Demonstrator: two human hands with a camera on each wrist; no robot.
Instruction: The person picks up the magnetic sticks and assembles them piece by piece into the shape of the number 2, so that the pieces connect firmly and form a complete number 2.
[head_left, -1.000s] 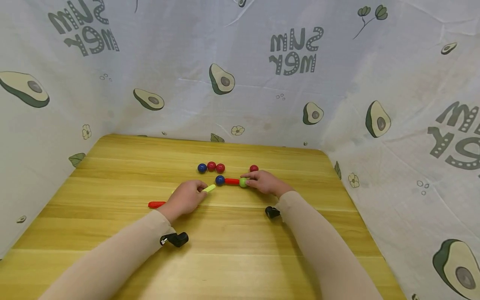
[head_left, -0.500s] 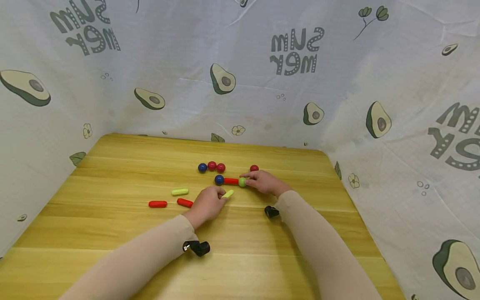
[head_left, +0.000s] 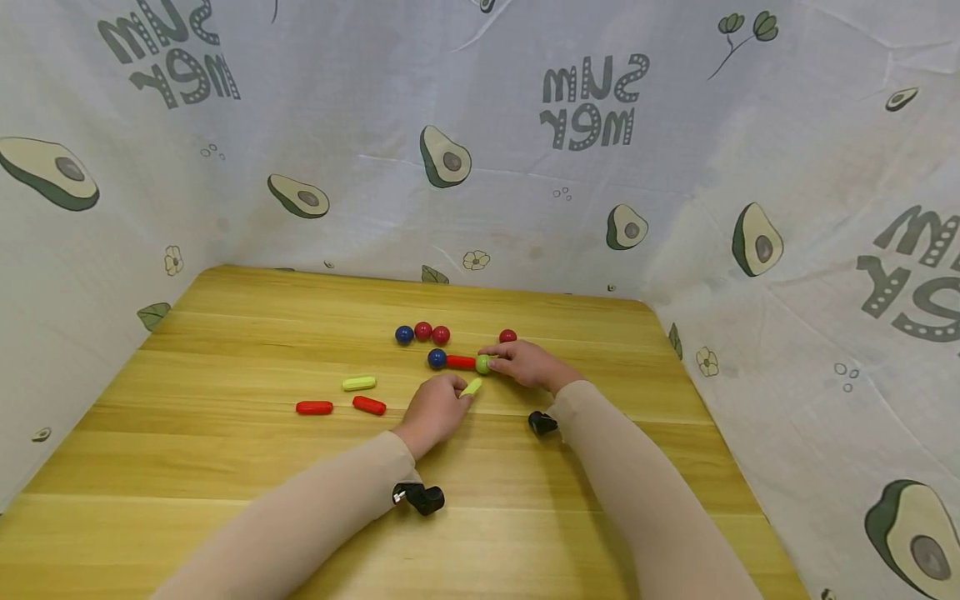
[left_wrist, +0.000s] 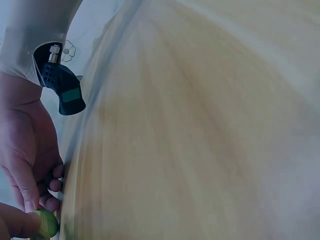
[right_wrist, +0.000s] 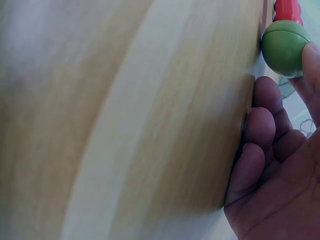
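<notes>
Far left on the wooden table [head_left: 187,433] lie two red sticks [head_left: 314,407] & [head_left: 369,405], w/ a yellow-green stick [head_left: 359,383] just behind them, all untouched.

Moving right: the left hand [head_left: 435,408] pinches a second yellow-green stick [head_left: 472,387] at its near end, fingers curled round it, the free tip aimed up-right at the green ball [head_left: 483,363]. Tip looks just short of the ball or barely touching; can't tell which. A black wrist cam [head_left: 420,497] hangs under that sleeve.

Behind, a row of three balls, blue [head_left: 404,334], red [head_left: 423,331], red [head_left: 441,334], sits loose. In front of them a short chain: blue ball [head_left: 437,358], red stick [head_left: 461,362], green ball, joined end to end.

Right hand [head_left: 528,365] has fingertips clamped on the green ball, steadying it against the tabletop. One more red ball [head_left: 507,336] sits just behind those knuckles.

Handling, my guess: sticks are light, stiff, smooth plastic, prob. magnetic at the ends, so best gripped mid-shaft or at the far end, leaving the mating tip bare. Balls are hard and roll easily; the chain will likely swing or skid unless the end ball is pinned.
</notes>
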